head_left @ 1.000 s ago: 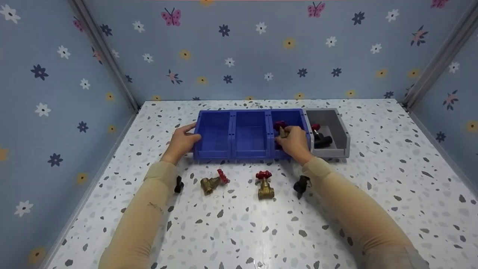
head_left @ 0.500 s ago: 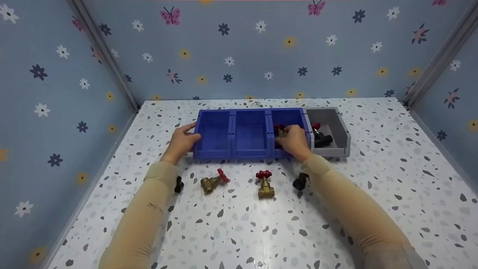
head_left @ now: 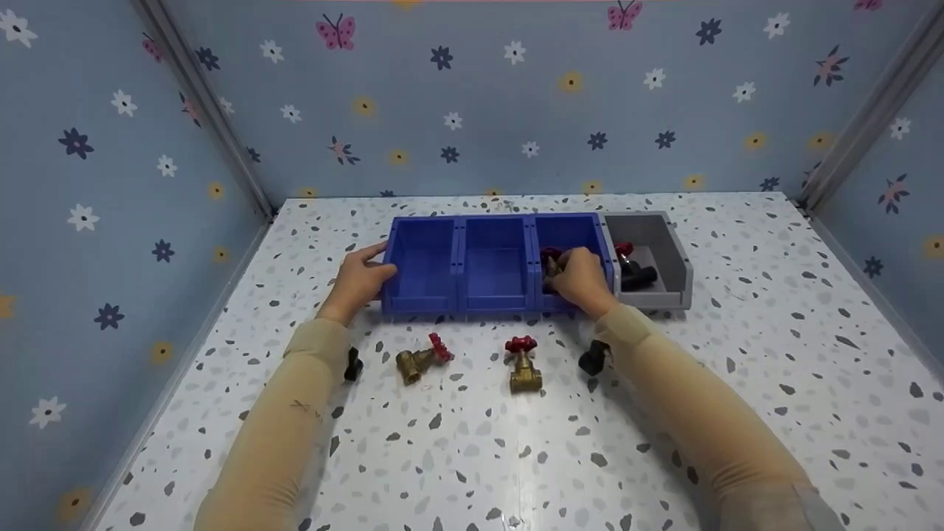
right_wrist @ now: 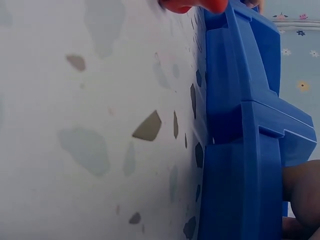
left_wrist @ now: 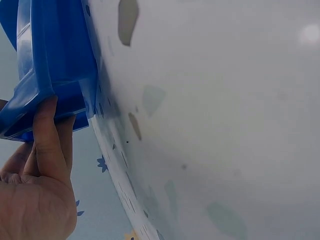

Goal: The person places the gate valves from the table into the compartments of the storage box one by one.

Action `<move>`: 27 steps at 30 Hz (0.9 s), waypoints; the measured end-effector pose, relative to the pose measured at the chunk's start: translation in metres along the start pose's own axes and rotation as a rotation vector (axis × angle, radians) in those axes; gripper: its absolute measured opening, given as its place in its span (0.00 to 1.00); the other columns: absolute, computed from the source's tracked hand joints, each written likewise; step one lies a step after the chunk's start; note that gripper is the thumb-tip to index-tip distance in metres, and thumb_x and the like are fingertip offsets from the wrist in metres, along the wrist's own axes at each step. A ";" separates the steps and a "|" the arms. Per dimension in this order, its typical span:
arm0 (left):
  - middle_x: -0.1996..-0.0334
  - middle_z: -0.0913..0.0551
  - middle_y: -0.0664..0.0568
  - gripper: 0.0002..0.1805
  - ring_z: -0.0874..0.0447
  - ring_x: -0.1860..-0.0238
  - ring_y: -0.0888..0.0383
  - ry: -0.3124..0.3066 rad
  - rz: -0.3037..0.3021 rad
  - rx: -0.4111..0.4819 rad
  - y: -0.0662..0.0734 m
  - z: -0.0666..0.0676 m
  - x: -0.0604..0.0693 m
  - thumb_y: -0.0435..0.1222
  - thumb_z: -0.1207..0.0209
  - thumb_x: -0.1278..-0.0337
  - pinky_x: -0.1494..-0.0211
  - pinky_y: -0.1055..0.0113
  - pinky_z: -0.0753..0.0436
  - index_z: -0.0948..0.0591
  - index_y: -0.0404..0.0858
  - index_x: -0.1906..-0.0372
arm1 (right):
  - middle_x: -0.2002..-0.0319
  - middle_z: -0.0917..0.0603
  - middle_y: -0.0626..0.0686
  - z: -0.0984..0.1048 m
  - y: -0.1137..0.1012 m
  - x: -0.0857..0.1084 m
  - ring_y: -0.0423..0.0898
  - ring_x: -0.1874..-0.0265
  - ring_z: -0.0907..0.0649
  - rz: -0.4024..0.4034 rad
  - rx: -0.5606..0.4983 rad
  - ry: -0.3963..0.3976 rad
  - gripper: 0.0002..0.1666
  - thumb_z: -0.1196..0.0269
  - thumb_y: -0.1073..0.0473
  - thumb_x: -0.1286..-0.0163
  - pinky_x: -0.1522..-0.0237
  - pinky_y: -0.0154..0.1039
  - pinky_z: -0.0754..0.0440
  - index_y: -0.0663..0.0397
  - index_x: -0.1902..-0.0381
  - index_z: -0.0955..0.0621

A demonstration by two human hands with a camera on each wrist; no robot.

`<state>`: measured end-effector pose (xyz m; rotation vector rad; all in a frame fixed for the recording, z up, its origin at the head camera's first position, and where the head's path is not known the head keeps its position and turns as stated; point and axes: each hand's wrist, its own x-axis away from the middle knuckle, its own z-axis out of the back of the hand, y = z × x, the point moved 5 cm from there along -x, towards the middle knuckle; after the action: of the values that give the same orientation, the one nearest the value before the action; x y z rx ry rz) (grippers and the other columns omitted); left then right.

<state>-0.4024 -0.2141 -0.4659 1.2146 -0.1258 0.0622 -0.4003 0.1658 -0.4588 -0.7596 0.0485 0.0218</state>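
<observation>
The held valve [head_left: 552, 270] is inside the third blue bin [head_left: 568, 230], counted from the desk's left edge. The right hand [head_left: 585, 279] pinches its brass body; the red wheel points toward the desk's far edge. The left hand [head_left: 358, 282] is clamped on the left wall of the first blue bin [head_left: 422, 254]. The hands are well apart. The second blue bin [head_left: 496, 240] sits between these two bins. On the side nearer the desk's right edge, a gray bin [head_left: 672, 259] ends the row and contains a black-and-red part [head_left: 639, 277]. In front of the bins, the desk [head_left: 472, 472] carries a left loose valve [head_left: 414, 363] and a right loose valve [head_left: 525, 378].
</observation>
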 end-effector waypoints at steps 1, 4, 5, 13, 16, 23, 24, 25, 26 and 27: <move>0.35 0.16 0.30 0.39 0.11 0.38 0.37 -0.002 0.003 0.000 0.000 0.000 0.000 0.34 0.44 0.27 0.40 0.49 0.09 0.36 0.43 0.13 | 0.83 0.30 0.45 0.000 0.000 0.000 0.42 0.82 0.32 0.008 0.006 0.001 0.20 0.32 0.69 0.34 0.78 0.36 0.36 0.53 0.82 0.27; 0.34 0.16 0.31 0.39 0.11 0.37 0.37 -0.001 0.011 -0.003 0.000 0.000 0.001 0.34 0.44 0.27 0.38 0.48 0.09 0.37 0.43 0.13 | 0.83 0.30 0.45 0.001 -0.001 -0.001 0.43 0.82 0.30 0.006 0.018 -0.009 0.19 0.33 0.68 0.33 0.78 0.36 0.34 0.52 0.81 0.27; 0.34 0.16 0.31 0.39 0.11 0.37 0.37 0.000 0.011 -0.005 0.001 0.000 0.001 0.34 0.44 0.27 0.38 0.48 0.10 0.37 0.43 0.13 | 0.83 0.29 0.44 0.001 -0.001 -0.001 0.43 0.81 0.29 -0.002 0.020 -0.017 0.19 0.32 0.68 0.32 0.78 0.36 0.33 0.52 0.81 0.26; 0.34 0.16 0.30 0.39 0.11 0.37 0.37 -0.002 0.015 0.001 0.001 -0.001 0.002 0.34 0.44 0.26 0.39 0.49 0.09 0.37 0.43 0.13 | 0.77 0.26 0.47 0.004 0.001 0.001 0.47 0.74 0.27 -0.082 -0.013 -0.100 0.14 0.28 0.63 0.30 0.68 0.41 0.28 0.56 0.73 0.22; 0.34 0.16 0.31 0.39 0.11 0.37 0.38 -0.005 0.020 -0.013 0.000 -0.002 0.002 0.35 0.43 0.26 0.40 0.50 0.09 0.36 0.43 0.13 | 0.76 0.25 0.47 0.005 0.002 0.002 0.46 0.73 0.26 -0.096 -0.015 -0.120 0.14 0.28 0.62 0.30 0.68 0.40 0.28 0.55 0.72 0.22; 0.34 0.16 0.31 0.39 0.11 0.38 0.37 -0.007 0.014 -0.005 0.000 -0.001 0.000 0.35 0.43 0.27 0.41 0.50 0.08 0.35 0.43 0.14 | 0.71 0.22 0.50 0.011 -0.001 0.006 0.48 0.69 0.23 -0.081 -0.038 -0.133 0.12 0.26 0.61 0.32 0.64 0.43 0.23 0.62 0.66 0.19; 0.34 0.16 0.31 0.39 0.11 0.38 0.37 -0.006 0.015 -0.003 0.000 0.000 -0.001 0.35 0.43 0.27 0.41 0.51 0.08 0.36 0.43 0.14 | 0.65 0.18 0.54 0.012 -0.002 0.007 0.49 0.64 0.21 -0.082 -0.044 -0.133 0.13 0.26 0.61 0.32 0.59 0.45 0.19 0.65 0.59 0.17; 0.34 0.16 0.31 0.39 0.11 0.37 0.38 -0.006 0.015 0.000 -0.001 0.000 -0.001 0.35 0.43 0.27 0.41 0.51 0.08 0.36 0.43 0.14 | 0.59 0.15 0.57 0.014 -0.003 0.008 0.51 0.58 0.18 -0.086 -0.050 -0.135 0.17 0.26 0.61 0.31 0.53 0.48 0.16 0.68 0.52 0.16; 0.34 0.16 0.31 0.39 0.11 0.38 0.38 -0.004 0.015 0.003 -0.001 0.001 -0.001 0.35 0.43 0.27 0.41 0.51 0.08 0.35 0.43 0.14 | 0.52 0.14 0.61 0.015 -0.004 0.009 0.54 0.52 0.17 -0.087 -0.056 -0.135 0.23 0.26 0.60 0.31 0.46 0.50 0.15 0.70 0.44 0.17; 0.34 0.16 0.31 0.39 0.11 0.38 0.37 -0.007 0.014 0.007 -0.001 0.001 -0.001 0.35 0.43 0.27 0.42 0.52 0.08 0.36 0.43 0.14 | 0.44 0.14 0.64 0.016 -0.005 0.010 0.56 0.46 0.16 -0.090 -0.060 -0.136 0.30 0.26 0.60 0.30 0.39 0.53 0.15 0.72 0.37 0.19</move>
<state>-0.4032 -0.2154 -0.4669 1.2207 -0.1402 0.0703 -0.3899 0.1732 -0.4441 -0.8180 -0.1165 -0.0108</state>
